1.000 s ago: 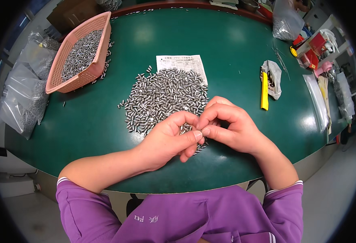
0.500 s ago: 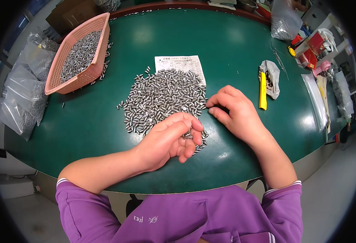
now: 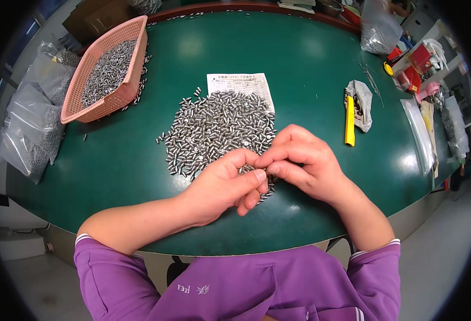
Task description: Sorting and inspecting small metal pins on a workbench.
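Observation:
A heap of small shiny metal pins with pointed ends (image 3: pixel 214 123) lies spread on the green tabletop in front of me. My left hand (image 3: pixel 222 184) is curled over the near edge of the heap, its thumb bent in toward the fingers. From the right, my right hand (image 3: pixel 310 166) meets it, thumb and forefinger pinched together at the left fingertips. Whatever sits between the fingers is too small and too covered to make out. A printed paper sheet (image 3: pixel 241 83) lies partly under the far side of the heap.
A pink plastic basket (image 3: pixel 139 59) full of similar pins stands at far left, beside clear bags (image 3: pixel 27 134) of them. On the right lie a yellow-handled tool (image 3: pixel 350 120), a crumpled grey cloth (image 3: pixel 365 120), thin wires (image 3: pixel 372 80) and plastic sleeves (image 3: pixel 418 134).
My right hand has moved left and nearer, from the heap's right edge to my left fingertips. The left thumb has shifted down and right toward the left fingers.

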The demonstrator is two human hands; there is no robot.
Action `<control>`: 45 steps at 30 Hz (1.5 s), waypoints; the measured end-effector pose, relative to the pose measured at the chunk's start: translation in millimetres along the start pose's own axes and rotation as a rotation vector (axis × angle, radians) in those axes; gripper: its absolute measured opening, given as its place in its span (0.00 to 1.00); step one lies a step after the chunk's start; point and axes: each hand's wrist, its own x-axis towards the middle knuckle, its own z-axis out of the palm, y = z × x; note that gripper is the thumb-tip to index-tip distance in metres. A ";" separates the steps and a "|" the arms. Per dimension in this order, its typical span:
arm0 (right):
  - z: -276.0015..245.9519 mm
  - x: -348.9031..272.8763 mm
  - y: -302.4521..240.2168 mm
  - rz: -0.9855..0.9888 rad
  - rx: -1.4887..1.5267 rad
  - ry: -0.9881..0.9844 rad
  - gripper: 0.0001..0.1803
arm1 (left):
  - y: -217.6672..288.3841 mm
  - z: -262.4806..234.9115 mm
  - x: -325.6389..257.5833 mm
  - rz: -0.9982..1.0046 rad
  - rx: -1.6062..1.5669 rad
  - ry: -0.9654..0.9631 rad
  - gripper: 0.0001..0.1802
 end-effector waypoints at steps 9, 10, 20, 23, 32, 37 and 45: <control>-5.2 -1.1 18.7 0.100 -0.394 0.064 0.08 | 2.6 0.2 -1.5 -0.020 -0.154 -0.010 0.10; -4.9 -1.7 18.8 0.098 -0.432 0.059 0.08 | 3.2 1.1 -1.4 -0.019 -0.151 -0.005 0.11; -3.7 -0.3 4.3 0.246 0.132 -0.034 0.04 | -1.2 -1.0 -0.9 0.024 -0.111 0.001 0.08; -0.2 -2.1 1.5 0.201 0.221 -0.065 0.05 | 0.2 1.4 -0.6 0.027 -0.092 0.033 0.08; -4.0 0.4 5.1 0.194 0.093 0.056 0.05 | -1.4 -2.6 0.5 0.032 -0.147 0.000 0.07; -9.1 -0.7 20.5 0.174 -0.260 0.075 0.08 | 1.4 0.1 -0.5 0.014 -0.154 0.018 0.10; -9.0 -0.2 17.9 0.091 -0.450 0.032 0.09 | 1.0 0.8 -1.7 0.020 -0.148 0.023 0.12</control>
